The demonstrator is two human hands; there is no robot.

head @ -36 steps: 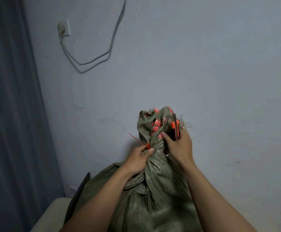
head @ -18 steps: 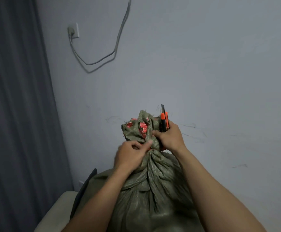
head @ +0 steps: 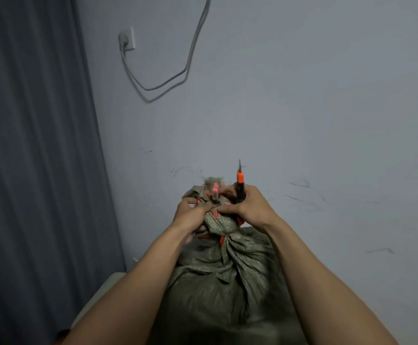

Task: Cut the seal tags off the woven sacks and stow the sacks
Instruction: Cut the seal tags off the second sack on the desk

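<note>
A full olive-green woven sack (head: pixel 218 282) stands in front of me, its top gathered into a bunched neck with red printing. A red seal tag (head: pixel 221 239) circles the neck just below my hands. My left hand (head: pixel 190 212) pinches the bunched top of the sack from the left. My right hand (head: pixel 250 205) grips the bunch from the right while also holding an orange-and-black utility knife (head: pixel 239 181), blade pointing up, away from the sack.
A grey wall (head: pixel 302 108) is right behind the sack, with a socket (head: pixel 127 41) and a hanging cable (head: pixel 168 78). A dark curtain (head: pixel 29 145) fills the left side. A pale cushioned surface (head: pixel 96 297) lies at lower left.
Both hands moved up from the tied neck onto the bunched top. The knife now stands higher above my right hand. The red tag has come into sight under the hands.
</note>
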